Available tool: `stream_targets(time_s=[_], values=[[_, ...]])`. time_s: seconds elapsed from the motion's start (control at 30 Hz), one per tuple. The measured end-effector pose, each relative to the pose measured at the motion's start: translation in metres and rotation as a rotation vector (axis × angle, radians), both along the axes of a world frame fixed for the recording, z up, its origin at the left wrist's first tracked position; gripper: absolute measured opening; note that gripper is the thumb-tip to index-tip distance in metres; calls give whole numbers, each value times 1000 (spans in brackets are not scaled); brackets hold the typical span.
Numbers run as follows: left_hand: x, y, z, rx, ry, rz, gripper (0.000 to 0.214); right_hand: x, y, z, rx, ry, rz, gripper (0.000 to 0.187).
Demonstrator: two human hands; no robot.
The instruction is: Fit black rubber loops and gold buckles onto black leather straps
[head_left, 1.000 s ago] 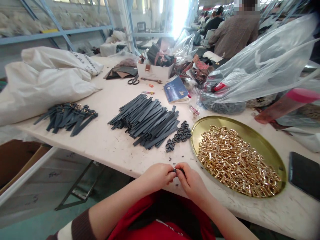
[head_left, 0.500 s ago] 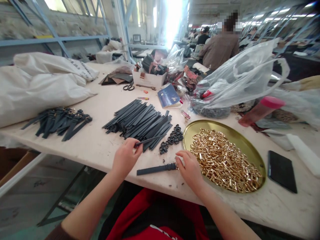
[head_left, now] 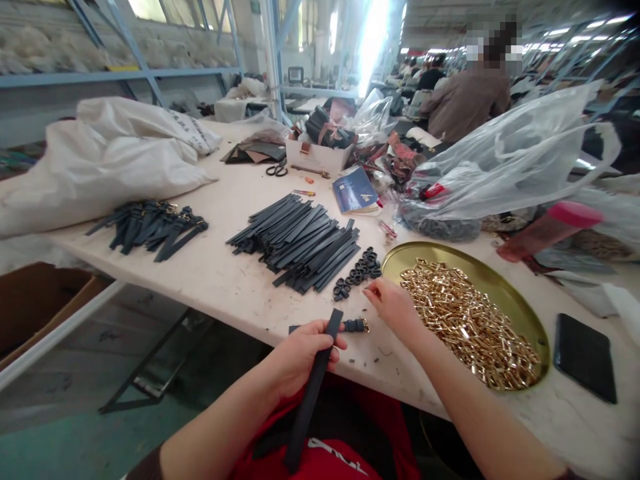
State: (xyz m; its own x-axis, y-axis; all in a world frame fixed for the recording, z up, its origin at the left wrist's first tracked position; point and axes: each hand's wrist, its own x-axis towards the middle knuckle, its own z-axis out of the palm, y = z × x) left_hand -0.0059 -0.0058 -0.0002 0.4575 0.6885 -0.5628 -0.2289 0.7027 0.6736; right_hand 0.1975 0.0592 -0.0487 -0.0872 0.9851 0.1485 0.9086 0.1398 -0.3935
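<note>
My left hand (head_left: 307, 350) grips a dark leather strap (head_left: 313, 393) between thumb and fingers at the table's front edge; the strap slants down over my lap. Behind that hand a second strap with a gold buckle (head_left: 356, 325) lies on the table, partly hidden. My right hand (head_left: 393, 307) is closed in a pinch just in front of the small dark loops (head_left: 357, 273); what its fingertips hold, if anything, is too small to make out. A pile of loose dark straps (head_left: 300, 243) lies beyond my left hand. Gold buckles (head_left: 465, 320) heap on a round golden tray (head_left: 520, 300).
Buckled straps (head_left: 150, 227) lie at the left beside a white sack (head_left: 135, 160). A phone (head_left: 585, 357) rests right of the tray. Farther back are a blue booklet (head_left: 355, 190), scissors (head_left: 277, 169), a white box (head_left: 317, 157) and a clear plastic bag (head_left: 505, 160). A person (head_left: 465, 97) sits beyond.
My left hand has brought a strap from the pile down to the table's front edge. My right hand has left the buckled strap and moved up to the loops. The view has shifted left.
</note>
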Motion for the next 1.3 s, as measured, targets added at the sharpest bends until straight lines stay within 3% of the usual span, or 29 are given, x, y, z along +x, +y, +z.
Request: stream_targets(time_s=[0.2,0.3,0.4,0.5,0.6,0.7,0.87,1.07,1.1,1.17,1.23,1.3], values=[[7,3,1,-32,-34,-78,28,-18,-39,4,-391,1088,-94,27],[10,7,-2,34,33,-121,23,-24,-46,7,-583,1332,-93,24],[11,10,-5,266,264,-203,15,-26,-48,8,-647,1406,-90,28],[12,13,-7,554,559,-311,24,-28,-49,9,-621,1375,-90,27],[12,16,-10,683,737,-394,28,-32,-53,9,-556,1260,-82,24],[12,19,-11,646,727,-489,28,-32,-58,9,-475,1142,-68,18],[7,19,-3,526,562,-580,30,-26,-60,12,-503,1114,-56,18],[6,18,3,592,560,-396,45,-30,-60,13,-533,1216,29,29],[6,18,2,589,543,-365,43,-25,-55,13,-483,1156,39,33],[5,19,-1,576,513,-303,35,-3,-37,15,-307,818,-12,33],[6,20,-4,566,501,-254,29,28,-10,19,-124,174,-186,20],[7,20,-7,565,492,-232,26,57,19,21,-78,23,-277,17]])
